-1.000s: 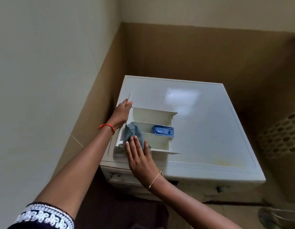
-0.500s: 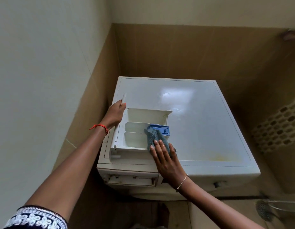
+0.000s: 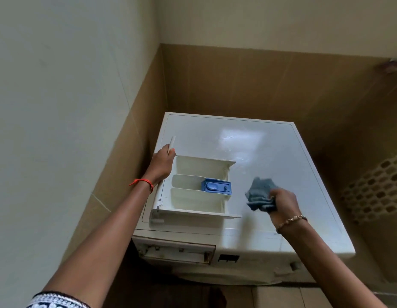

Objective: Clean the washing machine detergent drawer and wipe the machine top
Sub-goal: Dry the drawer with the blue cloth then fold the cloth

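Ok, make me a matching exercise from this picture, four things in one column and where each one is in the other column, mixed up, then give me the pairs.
Things:
1. crumpled grey-blue cleaning cloth
2. white plastic detergent drawer
3. blue plastic softener cap
4. thin orange thread bracelet

Places:
A. lying on the white washing machine top, at its left side
B. on the wrist of the left hand
C. gripped in the right hand, right of the drawer
D. inside the drawer's middle compartment, at its right end

Pairs: 1-C, 2-A, 3-D, 4-B
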The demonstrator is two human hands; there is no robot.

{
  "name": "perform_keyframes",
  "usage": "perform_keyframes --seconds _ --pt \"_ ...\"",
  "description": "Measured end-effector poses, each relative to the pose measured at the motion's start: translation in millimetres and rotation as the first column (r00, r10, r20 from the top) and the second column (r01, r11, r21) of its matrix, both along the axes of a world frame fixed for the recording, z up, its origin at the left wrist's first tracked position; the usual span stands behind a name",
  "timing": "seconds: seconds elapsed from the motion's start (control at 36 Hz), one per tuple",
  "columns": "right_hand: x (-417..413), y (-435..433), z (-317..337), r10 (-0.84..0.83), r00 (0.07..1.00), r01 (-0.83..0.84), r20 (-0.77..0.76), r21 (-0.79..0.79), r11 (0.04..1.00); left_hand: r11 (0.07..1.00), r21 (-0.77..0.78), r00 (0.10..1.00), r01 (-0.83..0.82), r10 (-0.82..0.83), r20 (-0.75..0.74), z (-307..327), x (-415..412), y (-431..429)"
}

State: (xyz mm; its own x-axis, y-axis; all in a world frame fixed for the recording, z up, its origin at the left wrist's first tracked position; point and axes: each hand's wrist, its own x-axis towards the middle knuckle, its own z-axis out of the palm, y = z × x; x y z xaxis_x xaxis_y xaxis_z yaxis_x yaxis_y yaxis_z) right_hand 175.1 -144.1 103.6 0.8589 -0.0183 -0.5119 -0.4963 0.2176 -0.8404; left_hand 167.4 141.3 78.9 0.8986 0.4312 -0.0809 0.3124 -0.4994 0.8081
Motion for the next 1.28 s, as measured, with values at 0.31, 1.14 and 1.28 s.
perform_keyframes --seconds 0.31,1.14,1.28 --pt "-45.3 157.7 -41.7 0.937 0.269 -0.254 0.223 -0.922 0.292 1.000 0.013 1.000 -0.002 0.002 -0.004 0.1 1.0 0.9" --pt "16.7 28.3 -64.6 0.982 0.187 -0.110 -0.026 -0.994 -0.005 1.000 0.010 1.000 0.027 -0.027 -0.011 -1.8 1.3 4.6" --pt "21.1 22.7 -72.2 0.973 0.227 -0.168 0.041 -0.982 0.080 0.999 -0.031 0.999 0.031 -0.032 -0.016 -0.9 0.6 3.1"
